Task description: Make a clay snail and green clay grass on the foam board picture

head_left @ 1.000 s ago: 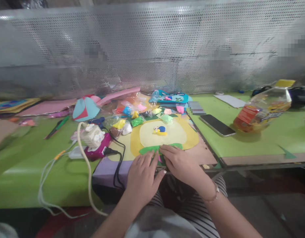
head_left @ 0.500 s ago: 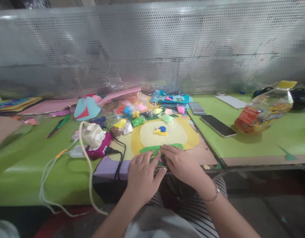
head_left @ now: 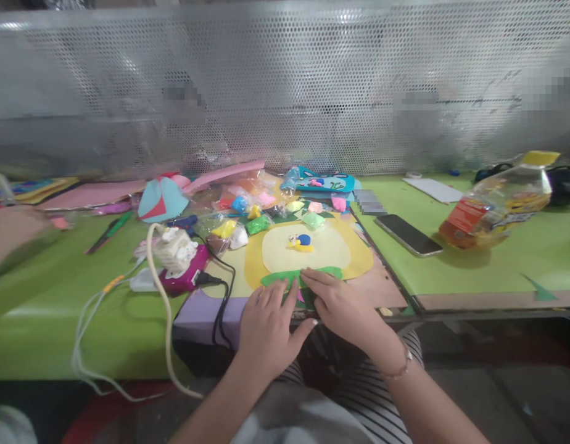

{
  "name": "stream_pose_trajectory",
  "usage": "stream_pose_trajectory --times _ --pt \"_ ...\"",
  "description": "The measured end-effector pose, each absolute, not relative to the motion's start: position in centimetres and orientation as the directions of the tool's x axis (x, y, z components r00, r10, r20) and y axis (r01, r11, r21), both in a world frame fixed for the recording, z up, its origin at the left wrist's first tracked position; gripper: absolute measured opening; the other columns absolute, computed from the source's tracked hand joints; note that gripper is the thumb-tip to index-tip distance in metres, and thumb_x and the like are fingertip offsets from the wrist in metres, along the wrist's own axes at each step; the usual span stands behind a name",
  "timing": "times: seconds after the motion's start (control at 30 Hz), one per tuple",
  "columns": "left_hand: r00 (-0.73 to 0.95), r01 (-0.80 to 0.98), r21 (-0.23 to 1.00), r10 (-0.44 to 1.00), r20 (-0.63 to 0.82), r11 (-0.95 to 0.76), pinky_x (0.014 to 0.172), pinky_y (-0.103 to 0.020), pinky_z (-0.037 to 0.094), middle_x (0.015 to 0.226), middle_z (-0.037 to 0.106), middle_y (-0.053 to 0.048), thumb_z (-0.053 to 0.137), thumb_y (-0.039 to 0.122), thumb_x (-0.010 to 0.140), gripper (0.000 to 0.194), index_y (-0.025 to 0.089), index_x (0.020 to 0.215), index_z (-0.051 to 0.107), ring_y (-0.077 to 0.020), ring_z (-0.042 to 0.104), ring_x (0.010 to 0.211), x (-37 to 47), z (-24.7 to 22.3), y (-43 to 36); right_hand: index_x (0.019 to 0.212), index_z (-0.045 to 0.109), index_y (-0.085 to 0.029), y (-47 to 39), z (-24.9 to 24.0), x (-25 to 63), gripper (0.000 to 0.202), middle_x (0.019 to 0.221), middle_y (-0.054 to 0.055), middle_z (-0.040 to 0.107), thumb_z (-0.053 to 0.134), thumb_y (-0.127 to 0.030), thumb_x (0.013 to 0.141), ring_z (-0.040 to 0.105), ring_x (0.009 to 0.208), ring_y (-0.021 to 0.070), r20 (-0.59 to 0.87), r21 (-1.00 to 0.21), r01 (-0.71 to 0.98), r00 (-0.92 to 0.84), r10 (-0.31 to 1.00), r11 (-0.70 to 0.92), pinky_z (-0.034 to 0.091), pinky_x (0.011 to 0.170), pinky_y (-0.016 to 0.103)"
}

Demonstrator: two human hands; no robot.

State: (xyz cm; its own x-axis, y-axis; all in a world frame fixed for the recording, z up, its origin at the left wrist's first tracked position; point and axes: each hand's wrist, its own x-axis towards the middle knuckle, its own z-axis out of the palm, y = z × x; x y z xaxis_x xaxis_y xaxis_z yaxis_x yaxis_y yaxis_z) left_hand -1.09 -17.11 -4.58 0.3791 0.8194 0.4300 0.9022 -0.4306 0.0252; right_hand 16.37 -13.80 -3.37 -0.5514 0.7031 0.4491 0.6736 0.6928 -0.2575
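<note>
My left hand lies palm down at the near edge of the table, its fingers stretched onto a long green strip and its thumb out to the right. My right hand reaches in from the other side, fingers flat on the same strip near its middle. The strip runs along the lower rim of a pale cream sheet set on a yellow shape. On the cream sheet sits a small blue, yellow and white figure. My fingers cover part of the green strip.
Bagged lumps of coloured clay lie behind the sheet. To the left are a power adapter with cables and a dark green-edged cutter-like tool. A phone and a tilted drink bottle are on the right.
My right hand's fingers have straightened and lie flatter along the strip. My left thumb has shifted slightly right. At the far left, a blurred beige shape has moved a little.
</note>
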Motion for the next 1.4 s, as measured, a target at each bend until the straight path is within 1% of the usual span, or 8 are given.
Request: stream_pose_trajectory --times 0.17,0.4,0.6,0.83,1.07,1.23,1.3,1.4 --pt "0.368 0.906 0.039 0.829 0.422 -0.422 0.093 -0.048 0.042 0.122 0.060 -0.012 0.044 0.053 0.086 0.054 0.020 0.128 0.053 -0.0306 0.055 0.111 -1.07 -4.55 -17.11 0.122 0.058 -0.009 -13.75 -3.45 16.42 0.050 0.128 0.017 0.058 0.035 -0.002 0.078 0.055 0.118 0.0243 0.431 -0.254 0.684 -0.553 0.713 0.684 0.048 0.100 0.044" --pt "0.350 0.902 0.050 0.794 0.497 -0.428 0.095 -0.045 0.041 0.121 0.061 -0.014 0.041 0.051 0.088 0.059 0.013 0.133 0.048 -0.0288 0.055 0.110 -0.99 -4.70 -17.10 0.125 0.054 -0.004 -13.76 -3.37 16.44 0.050 0.128 0.019 0.057 0.034 -0.002 0.079 0.052 0.121 0.0250 0.422 -0.238 0.686 -0.564 0.709 0.688 0.047 0.101 0.044" --pt "0.368 0.906 0.035 0.827 0.425 -0.421 0.096 -0.048 0.040 0.123 0.059 -0.010 0.041 0.049 0.089 0.051 0.024 0.132 0.049 -0.0292 0.053 0.113 -0.83 -4.64 -17.18 0.125 0.053 0.000 -13.81 -3.37 16.39 0.050 0.130 0.021 0.054 0.034 -0.002 0.079 0.049 0.123 0.0270 0.425 -0.272 0.714 -0.513 0.746 0.646 0.046 0.102 0.045" --pt "0.384 0.897 0.019 0.798 0.465 -0.442 0.096 -0.047 0.042 0.126 0.059 -0.012 0.043 0.048 0.088 0.052 0.016 0.127 0.054 -0.0306 0.054 0.113 -0.81 -4.96 -17.07 0.120 0.056 -0.003 -13.83 -3.11 16.30 0.046 0.127 0.019 0.057 0.034 -0.001 0.079 0.051 0.121 0.0252 0.418 -0.260 0.709 -0.530 0.738 0.656 0.046 0.102 0.042" --pt "0.397 0.886 0.002 0.760 0.514 -0.464 0.097 -0.046 0.042 0.125 0.060 -0.012 0.045 0.045 0.088 0.048 0.015 0.123 0.057 -0.0298 0.055 0.113 -1.12 -5.23 -17.15 0.119 0.056 -0.002 -13.84 -3.17 16.26 0.045 0.126 0.020 0.057 0.034 -0.001 0.080 0.050 0.122 0.0246 0.431 -0.253 0.704 -0.532 0.729 0.663 0.045 0.103 0.042" --pt "0.411 0.878 -0.032 0.717 0.563 -0.478 0.099 -0.041 0.040 0.125 0.060 -0.014 0.042 0.038 0.090 0.053 0.008 0.134 0.045 -0.0267 0.054 0.114 -1.24 -5.33 -17.11 0.120 0.056 -0.003 -13.77 -3.22 16.24 0.044 0.126 0.019 0.057 0.034 -0.002 0.082 0.051 0.122 0.0249 0.436 -0.242 0.711 -0.529 0.728 0.661 0.045 0.103 0.042" --pt "0.398 0.891 -0.036 0.740 0.542 -0.453 0.095 -0.041 0.042 0.120 0.061 -0.014 0.043 0.042 0.090 0.057 0.010 0.137 0.041 -0.0268 0.056 0.109 -1.02 -5.14 -17.03 0.120 0.056 -0.003 -13.74 -3.23 16.23 0.044 0.126 0.019 0.057 0.035 -0.002 0.081 0.051 0.121 0.0250 0.432 -0.238 0.713 -0.531 0.729 0.660 0.045 0.103 0.042" --pt "0.368 0.910 -0.018 0.789 0.493 -0.413 0.091 -0.042 0.043 0.115 0.062 -0.011 0.044 0.046 0.089 0.054 0.016 0.133 0.048 -0.0272 0.056 0.105 -0.61 -4.75 -16.94 0.120 0.057 -0.003 -13.74 -3.20 16.22 0.045 0.125 0.019 0.058 0.034 -0.002 0.081 0.051 0.121 0.0249 0.430 -0.238 0.711 -0.534 0.728 0.661 0.045 0.103 0.042"
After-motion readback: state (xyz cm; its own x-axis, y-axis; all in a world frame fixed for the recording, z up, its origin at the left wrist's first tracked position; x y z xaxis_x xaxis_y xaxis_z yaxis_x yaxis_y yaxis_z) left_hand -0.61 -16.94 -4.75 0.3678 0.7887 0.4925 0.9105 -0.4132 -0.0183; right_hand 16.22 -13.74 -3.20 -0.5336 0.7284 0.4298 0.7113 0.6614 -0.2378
